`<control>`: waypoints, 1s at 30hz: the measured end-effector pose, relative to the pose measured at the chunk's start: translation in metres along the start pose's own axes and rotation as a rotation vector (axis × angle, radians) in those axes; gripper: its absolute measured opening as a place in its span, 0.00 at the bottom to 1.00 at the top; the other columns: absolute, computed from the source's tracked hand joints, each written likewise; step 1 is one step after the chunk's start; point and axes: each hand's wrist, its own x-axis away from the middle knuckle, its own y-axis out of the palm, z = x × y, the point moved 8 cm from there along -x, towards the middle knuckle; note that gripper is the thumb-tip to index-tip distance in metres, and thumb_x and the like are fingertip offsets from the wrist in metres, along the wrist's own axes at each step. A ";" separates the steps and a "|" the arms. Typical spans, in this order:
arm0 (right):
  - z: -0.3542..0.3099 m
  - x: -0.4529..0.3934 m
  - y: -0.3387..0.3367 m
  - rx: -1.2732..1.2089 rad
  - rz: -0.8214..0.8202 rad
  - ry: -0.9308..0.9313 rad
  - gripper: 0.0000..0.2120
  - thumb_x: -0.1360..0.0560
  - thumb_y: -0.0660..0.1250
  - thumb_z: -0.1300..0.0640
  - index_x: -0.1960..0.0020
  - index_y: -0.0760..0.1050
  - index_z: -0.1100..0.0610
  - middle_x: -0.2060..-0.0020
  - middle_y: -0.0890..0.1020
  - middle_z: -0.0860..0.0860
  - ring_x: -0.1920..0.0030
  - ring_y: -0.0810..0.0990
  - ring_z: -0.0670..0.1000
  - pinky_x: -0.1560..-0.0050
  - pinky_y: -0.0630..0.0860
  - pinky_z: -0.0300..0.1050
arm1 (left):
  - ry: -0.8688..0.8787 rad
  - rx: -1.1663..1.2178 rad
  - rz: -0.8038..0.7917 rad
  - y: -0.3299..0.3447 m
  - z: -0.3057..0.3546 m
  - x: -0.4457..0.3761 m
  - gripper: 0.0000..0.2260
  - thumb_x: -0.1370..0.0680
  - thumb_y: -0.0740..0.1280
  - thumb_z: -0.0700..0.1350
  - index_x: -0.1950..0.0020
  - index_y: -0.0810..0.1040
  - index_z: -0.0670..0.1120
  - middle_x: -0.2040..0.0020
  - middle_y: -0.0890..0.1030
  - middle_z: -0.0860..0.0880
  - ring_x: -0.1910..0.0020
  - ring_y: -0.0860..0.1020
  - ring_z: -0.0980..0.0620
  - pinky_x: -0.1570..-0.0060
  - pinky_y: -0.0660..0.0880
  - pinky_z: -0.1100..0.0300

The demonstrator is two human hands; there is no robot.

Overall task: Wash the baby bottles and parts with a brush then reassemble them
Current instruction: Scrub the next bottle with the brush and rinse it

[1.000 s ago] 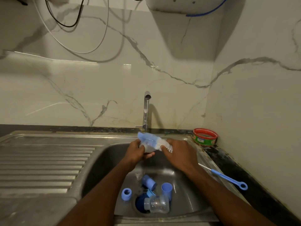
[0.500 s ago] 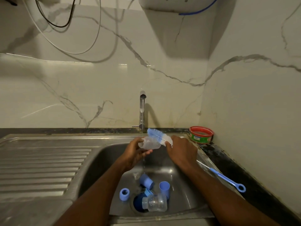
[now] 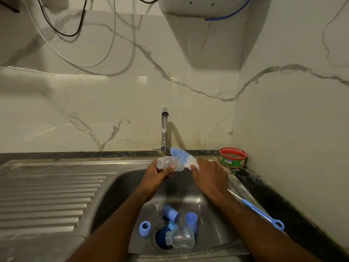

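My left hand (image 3: 158, 176) grips a clear baby bottle (image 3: 168, 163) lying sideways over the sink, under the running tap (image 3: 164, 129). My right hand (image 3: 208, 177) holds a blue-and-white bottle brush (image 3: 184, 156); its bristle head lies outside the bottle, against its far side, and its blue handle (image 3: 261, 213) sticks out behind my wrist. On the sink (image 3: 124, 188) floor lie a second clear bottle (image 3: 181, 238) by the drain, two blue caps (image 3: 191, 220) (image 3: 171, 213) and a blue ring (image 3: 145, 228).
A ridged steel draining board (image 3: 47, 195) spreads to the left. A red-rimmed round tin (image 3: 233, 157) stands on the dark counter at the back right corner. Marble walls close the back and right. Cables hang above on the left.
The brush head has come out of the bottle and now sits behind it. The bottle has turned so its mouth points left. The view shifted slightly.
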 end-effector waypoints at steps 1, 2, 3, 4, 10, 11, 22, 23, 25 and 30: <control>-0.005 0.002 0.002 -0.034 -0.014 -0.048 0.16 0.18 0.59 0.43 0.36 0.75 0.48 0.46 0.83 0.51 0.47 0.81 0.53 0.56 0.72 0.47 | 0.003 0.003 0.002 -0.001 0.000 0.000 0.18 0.23 0.72 0.50 0.35 0.76 0.46 0.45 0.84 0.44 0.49 0.83 0.47 0.49 0.82 0.54; -0.011 0.003 0.003 -0.060 -0.018 -0.098 0.15 0.18 0.59 0.43 0.36 0.75 0.48 0.47 0.83 0.51 0.48 0.81 0.53 0.55 0.73 0.47 | 0.000 -0.001 0.000 -0.002 -0.001 0.001 0.18 0.22 0.72 0.51 0.35 0.77 0.46 0.46 0.84 0.44 0.49 0.83 0.45 0.49 0.82 0.53; -0.016 0.003 0.004 -0.069 -0.021 -0.131 0.14 0.18 0.60 0.44 0.37 0.75 0.48 0.48 0.83 0.50 0.49 0.82 0.53 0.54 0.74 0.48 | -0.009 -0.010 -0.011 -0.002 -0.002 0.002 0.17 0.22 0.71 0.52 0.36 0.77 0.47 0.45 0.85 0.45 0.48 0.84 0.45 0.49 0.83 0.51; -0.018 0.002 0.006 -0.062 -0.027 -0.137 0.14 0.19 0.60 0.44 0.38 0.75 0.48 0.48 0.83 0.50 0.50 0.82 0.53 0.54 0.75 0.48 | -0.017 -0.047 -0.022 -0.002 -0.004 0.003 0.18 0.22 0.71 0.53 0.36 0.77 0.48 0.45 0.85 0.47 0.48 0.84 0.47 0.49 0.83 0.51; 0.013 -0.009 0.013 0.115 -0.106 0.013 0.14 0.20 0.63 0.44 0.37 0.77 0.46 0.46 0.83 0.49 0.48 0.82 0.51 0.56 0.72 0.45 | 0.090 -0.504 0.117 -0.015 0.000 0.004 0.19 0.31 0.81 0.51 0.46 0.78 0.50 0.51 0.82 0.54 0.52 0.80 0.58 0.54 0.75 0.65; 0.016 -0.009 0.012 0.102 -0.105 0.025 0.14 0.20 0.64 0.44 0.37 0.77 0.46 0.45 0.83 0.49 0.47 0.82 0.51 0.56 0.71 0.44 | 0.093 -0.504 0.132 -0.016 0.002 0.004 0.19 0.31 0.81 0.49 0.46 0.77 0.49 0.52 0.82 0.54 0.53 0.80 0.58 0.55 0.74 0.67; -0.008 -0.008 -0.011 0.045 0.044 -0.151 0.11 0.18 0.60 0.45 0.41 0.74 0.48 0.51 0.83 0.48 0.55 0.80 0.49 0.60 0.70 0.43 | 0.038 -0.504 0.077 -0.005 -0.006 -0.001 0.22 0.23 0.69 0.61 0.35 0.76 0.50 0.41 0.81 0.50 0.45 0.80 0.55 0.45 0.77 0.59; -0.005 -0.007 -0.011 0.031 0.052 -0.139 0.11 0.18 0.60 0.45 0.40 0.74 0.48 0.50 0.83 0.48 0.54 0.81 0.49 0.59 0.72 0.42 | 0.012 -0.501 0.078 -0.008 -0.008 -0.001 0.22 0.22 0.69 0.60 0.35 0.75 0.48 0.42 0.81 0.48 0.48 0.81 0.54 0.49 0.78 0.59; -0.002 -0.006 -0.013 0.013 0.054 -0.130 0.12 0.18 0.60 0.46 0.38 0.74 0.48 0.49 0.83 0.48 0.54 0.80 0.48 0.59 0.73 0.42 | -0.042 -0.472 0.067 -0.010 -0.012 -0.001 0.24 0.23 0.69 0.61 0.36 0.74 0.46 0.45 0.82 0.45 0.54 0.84 0.51 0.63 0.79 0.62; -0.015 0.001 0.007 0.003 -0.086 -0.210 0.11 0.19 0.63 0.49 0.38 0.74 0.46 0.48 0.82 0.48 0.51 0.81 0.50 0.57 0.71 0.44 | 0.021 -0.544 0.006 -0.003 -0.001 0.006 0.28 0.26 0.67 0.67 0.35 0.74 0.49 0.43 0.82 0.47 0.49 0.81 0.53 0.54 0.80 0.60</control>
